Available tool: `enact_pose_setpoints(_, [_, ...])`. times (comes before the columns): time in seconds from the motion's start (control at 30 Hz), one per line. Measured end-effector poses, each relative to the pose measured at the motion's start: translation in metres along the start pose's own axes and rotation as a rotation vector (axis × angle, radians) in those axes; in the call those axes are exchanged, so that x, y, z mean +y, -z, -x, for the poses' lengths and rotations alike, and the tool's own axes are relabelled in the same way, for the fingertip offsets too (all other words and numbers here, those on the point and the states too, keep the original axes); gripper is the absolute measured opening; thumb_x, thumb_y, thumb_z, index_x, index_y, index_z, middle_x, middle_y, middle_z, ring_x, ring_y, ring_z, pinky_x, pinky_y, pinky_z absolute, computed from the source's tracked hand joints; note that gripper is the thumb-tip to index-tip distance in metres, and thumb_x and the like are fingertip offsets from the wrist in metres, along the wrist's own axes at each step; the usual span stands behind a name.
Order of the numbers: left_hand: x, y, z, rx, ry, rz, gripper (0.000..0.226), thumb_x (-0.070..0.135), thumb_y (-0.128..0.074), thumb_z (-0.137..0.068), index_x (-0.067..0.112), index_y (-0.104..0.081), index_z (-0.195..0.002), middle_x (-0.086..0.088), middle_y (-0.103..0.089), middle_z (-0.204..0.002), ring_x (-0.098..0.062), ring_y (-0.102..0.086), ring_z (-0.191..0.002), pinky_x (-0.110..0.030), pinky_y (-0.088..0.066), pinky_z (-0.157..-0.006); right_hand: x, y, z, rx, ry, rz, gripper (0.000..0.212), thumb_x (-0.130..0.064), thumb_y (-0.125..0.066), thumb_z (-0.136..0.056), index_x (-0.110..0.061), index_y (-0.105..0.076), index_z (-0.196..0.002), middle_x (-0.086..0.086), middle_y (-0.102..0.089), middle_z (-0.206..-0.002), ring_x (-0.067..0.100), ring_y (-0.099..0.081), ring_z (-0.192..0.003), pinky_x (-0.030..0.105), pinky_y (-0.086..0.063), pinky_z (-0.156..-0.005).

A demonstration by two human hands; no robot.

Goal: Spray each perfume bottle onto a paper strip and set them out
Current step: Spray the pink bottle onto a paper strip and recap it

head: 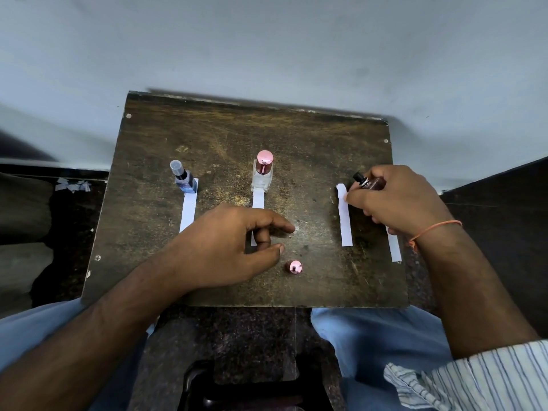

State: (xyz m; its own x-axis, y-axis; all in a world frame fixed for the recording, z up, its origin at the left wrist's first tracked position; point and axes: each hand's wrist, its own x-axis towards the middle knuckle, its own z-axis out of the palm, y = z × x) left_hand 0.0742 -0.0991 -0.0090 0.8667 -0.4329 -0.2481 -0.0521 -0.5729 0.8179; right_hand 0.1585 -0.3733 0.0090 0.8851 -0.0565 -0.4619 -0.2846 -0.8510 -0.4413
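Right hand (397,200) grips brown bottle (370,183), hiding its body.

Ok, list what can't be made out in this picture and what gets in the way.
- Head view: most of the brown bottle, wrapped in the right hand; its liquid level is hidden.
- Head view: middle of the centre paper strip, covered by the left hand.
- Head view: upper part of the far-right strip, behind the right wrist.
- Any bottle label: too small to read.
- Whether any strip is wet: cannot tell.
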Motion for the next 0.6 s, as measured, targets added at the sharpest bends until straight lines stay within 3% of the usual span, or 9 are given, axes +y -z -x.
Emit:
enact_pose_setpoints(0.17, [0.0,0.0,0.0,-0.007,0.0,-0.013,0.038,0.021,-0.077,-0.095,0.037,-0.074,-0.13,0.013,-0.072,-0.077,0.012,-0.061,-0.062,-0.004,-0.041,-0.062,0.001,0.0,0.0,0.0,0.005,-0.008,0.015,-0.039,-0.075,-0.088,-0.025,-0.076,-0.092,0.003,-0.077,-0.084,0.03,-0.076,-0.085,0.033,-0.054,-0.057])
enact_pose_setpoints(0.3, [0.002,-0.002,0.003,-0.056,-0.046,-0.083,0.047,0.023,-0.079,-0.091,0.038,-0.07,-0.135,0.015,-0.073,-0.078,0.021,-0.06,-0.068,-0.002,-0.041,-0.065,0.001,0.005,0.001,-0.034,-0.012,-0.019,0.017,-0.042,-0.077,-0.087,-0.028,-0.072,-0.095,-0.001,-0.076,-0.085,0.023,-0.077,-0.082,0.026,-0.051,-0.047])
enact_pose_setpoints(0.43, [0.001,-0.015,0.005,-0.084,-0.13,-0.259,0.06,0.053,-0.078,-0.084,0.048,-0.06,-0.142,0.024,-0.066,-0.088,0.005,-0.064,-0.083,-0.024,-0.055,-0.074,0.0,0.011,0.003,-0.048,-0.008,-0.032,0.025,-0.046,-0.079,-0.085,-0.031,-0.067,-0.101,0.0,-0.077,-0.087,0.022,-0.078,-0.081,0.029,-0.054,-0.049])
enact_pose_setpoints(0.6, [-0.001,-0.024,0.001,-0.051,-0.207,-0.362,0.042,0.052,-0.073,-0.093,0.047,-0.067,-0.134,0.024,-0.068,-0.1,0.0,-0.067,-0.096,-0.026,-0.052,-0.074,0.002,0.007,0.004,-0.056,0.032,-0.02,0.015,-0.04,-0.081,-0.087,-0.032,-0.07,-0.091,0.0,-0.074,-0.085,0.023,-0.074,-0.081,0.029,-0.053,-0.048])
